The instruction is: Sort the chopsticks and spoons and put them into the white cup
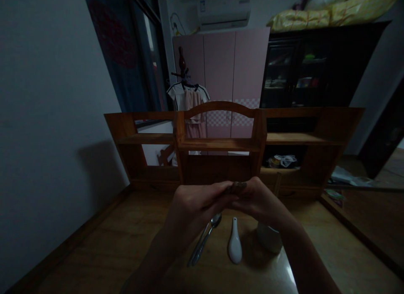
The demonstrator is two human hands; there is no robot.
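Observation:
My left hand [202,201] and my right hand [257,201] meet above the table, fingers closed together. Between their fingertips shows a small dark brown thing [237,187]; most of it is covered, and I cannot make out its kind. Under the hands, a white ceramic spoon [235,245] lies on the table with its handle pointing away from me. To its left lie a metal spoon [206,239] and a second slim metal utensil [197,248], both partly hidden by my left hand. Below my right wrist stands a pale cup [269,238], and a wooden stick [277,183] rises behind that wrist.
The wooden table [104,239] has a wooden shelf unit [221,144] along its far side. A white plastic bag [285,160] sits in its right compartment. A wall [57,117] borders the left. Behind stand a pink wardrobe [219,66], a clothes rack [182,60] and a dark cabinet [334,66].

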